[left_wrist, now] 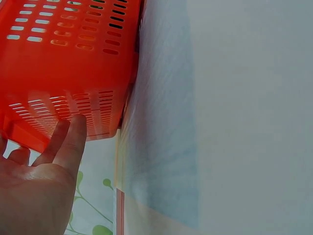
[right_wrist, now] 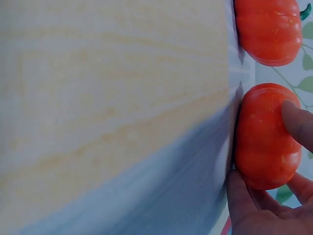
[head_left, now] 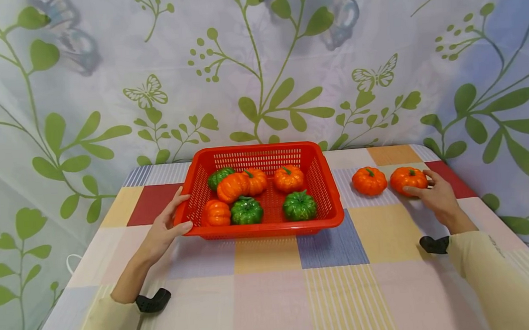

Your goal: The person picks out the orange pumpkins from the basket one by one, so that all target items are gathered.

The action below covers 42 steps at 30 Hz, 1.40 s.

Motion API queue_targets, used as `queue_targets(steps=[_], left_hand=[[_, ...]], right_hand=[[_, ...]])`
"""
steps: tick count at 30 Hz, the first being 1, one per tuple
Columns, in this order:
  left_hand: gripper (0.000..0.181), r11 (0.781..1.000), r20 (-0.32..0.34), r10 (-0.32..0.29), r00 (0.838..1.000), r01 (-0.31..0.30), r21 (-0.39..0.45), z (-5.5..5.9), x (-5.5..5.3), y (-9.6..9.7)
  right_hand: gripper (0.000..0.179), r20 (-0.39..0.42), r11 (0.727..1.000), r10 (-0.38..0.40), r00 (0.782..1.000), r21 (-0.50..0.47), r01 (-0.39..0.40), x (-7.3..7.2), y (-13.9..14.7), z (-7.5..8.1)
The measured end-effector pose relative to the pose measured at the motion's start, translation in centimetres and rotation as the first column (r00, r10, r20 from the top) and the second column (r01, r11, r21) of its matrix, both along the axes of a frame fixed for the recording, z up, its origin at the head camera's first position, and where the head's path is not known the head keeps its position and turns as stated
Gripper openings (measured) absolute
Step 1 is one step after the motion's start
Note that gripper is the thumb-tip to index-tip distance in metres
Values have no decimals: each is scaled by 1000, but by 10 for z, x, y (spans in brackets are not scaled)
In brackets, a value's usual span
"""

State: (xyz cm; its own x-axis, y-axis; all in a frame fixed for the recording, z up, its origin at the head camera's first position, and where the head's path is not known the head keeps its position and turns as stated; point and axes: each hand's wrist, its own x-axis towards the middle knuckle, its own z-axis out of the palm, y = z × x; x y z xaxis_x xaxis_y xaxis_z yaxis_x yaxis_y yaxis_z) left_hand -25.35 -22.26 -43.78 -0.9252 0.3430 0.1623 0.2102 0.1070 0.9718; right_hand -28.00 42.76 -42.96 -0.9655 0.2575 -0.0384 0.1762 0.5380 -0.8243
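Note:
A red plastic basket [head_left: 267, 226] with slotted walls holds several orange mini pumpkins [head_left: 288, 179] and three green ones [head_left: 299, 206]. At its left side my left hand [head_left: 159, 235] holds the rim near the front corner, thumb on top. The left wrist view has the fingers [left_wrist: 68, 142] of that hand against the outer wall. Right of the basket, my right hand [head_left: 439, 199] grips an orange pumpkin [head_left: 408, 178] that sits on the table. In the right wrist view its thumb lies over this pumpkin [right_wrist: 266, 137], with fingers at the other side.
Another orange pumpkin [head_left: 369, 181] stands between the basket and the gripped one. A patchwork-patterned cloth [head_left: 272, 304] covers the table. Behind it hangs a curtain [head_left: 281, 59] printed with leaves and butterflies. Black wrist devices [head_left: 154, 301] sit at both sleeves.

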Motion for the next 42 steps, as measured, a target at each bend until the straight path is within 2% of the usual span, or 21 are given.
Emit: queue_targets(steps=[8, 17, 29, 36, 42], left_hand=[[62, 1000, -5, 2, 1000, -2, 0, 0, 0, 0], [61, 1000, 1, 12, 1000, -12, -12, 0, 0, 1], [62, 1000, -3, 17, 1000, -17, -14, 0, 0, 0], [63, 999, -10, 21, 1000, -21, -28, -1, -1, 0], [62, 999, -10, 19, 1000, -19, -25, -1, -1, -1]], right_hand=[[89, 8, 997, 21, 1000, -79, -20, -1, 4, -5], [87, 35, 997, 36, 999, -62, -34, -2, 5, -4], [90, 14, 988, 66, 998, -139, -64, 3, 8, 1], [87, 13, 985, 65, 998, -162, -63, 11, 8, 3], [86, 9, 992, 43, 999, -123, -42, 24, 10, 5]])
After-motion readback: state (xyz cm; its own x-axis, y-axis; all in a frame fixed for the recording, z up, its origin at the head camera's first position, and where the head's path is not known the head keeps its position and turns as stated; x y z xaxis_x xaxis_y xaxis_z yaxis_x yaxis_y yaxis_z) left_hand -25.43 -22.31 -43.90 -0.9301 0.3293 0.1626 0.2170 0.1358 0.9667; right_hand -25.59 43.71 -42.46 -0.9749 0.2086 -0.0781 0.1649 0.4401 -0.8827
